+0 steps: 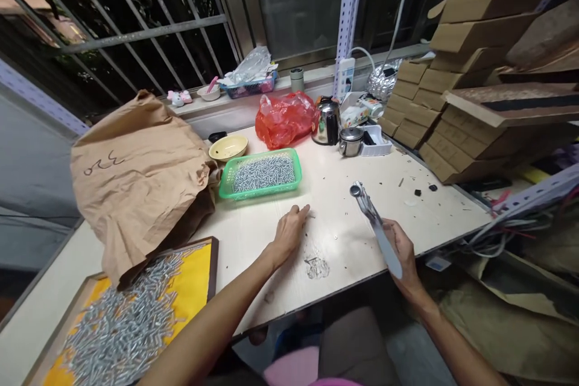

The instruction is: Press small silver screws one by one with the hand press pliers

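My right hand is wrapped round the grey handle of a metal hand tool, whose round silver head points up and away over the table. My left hand rests low over the tabletop, index finger stretched forward; whether its fingertips pinch something small is too small to tell. Just beyond it stands a green basket filled with small metal pins. Below the left hand, a dark scribbled mark shows on the table.
A tray with a yellow lining and many metal pins sits at the left, partly under a brown paper bag. Behind are a yellow bowl, red plastic bag, kettle and lidded pot. Cardboard boxes stand right.
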Tool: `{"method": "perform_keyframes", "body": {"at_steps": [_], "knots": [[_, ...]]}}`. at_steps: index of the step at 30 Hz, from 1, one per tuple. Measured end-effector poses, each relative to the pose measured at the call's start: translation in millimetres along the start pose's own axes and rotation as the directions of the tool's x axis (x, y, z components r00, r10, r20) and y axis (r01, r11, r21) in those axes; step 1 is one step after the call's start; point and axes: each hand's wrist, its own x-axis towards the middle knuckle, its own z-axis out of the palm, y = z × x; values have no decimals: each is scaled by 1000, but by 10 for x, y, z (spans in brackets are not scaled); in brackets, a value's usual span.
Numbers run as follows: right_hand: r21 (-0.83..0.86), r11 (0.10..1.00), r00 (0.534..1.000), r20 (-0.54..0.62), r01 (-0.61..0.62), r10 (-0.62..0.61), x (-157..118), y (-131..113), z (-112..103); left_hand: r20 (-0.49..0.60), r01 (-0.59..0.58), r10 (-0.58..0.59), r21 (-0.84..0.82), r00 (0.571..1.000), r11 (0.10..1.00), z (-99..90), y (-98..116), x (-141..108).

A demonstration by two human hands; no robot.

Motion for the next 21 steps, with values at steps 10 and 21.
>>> {"method": "perform_keyframes", "body": {"at_steps": [10, 21], "knots": [[46, 997, 991, -119, -64, 69, -12, 95, 67, 126, -200, 181, 162, 975, 966, 141, 3, 406], [-65, 993, 992, -84, -96, 91, -40, 241, -11, -390, 169, -139, 43, 910, 985, -990, -442, 649]]}}
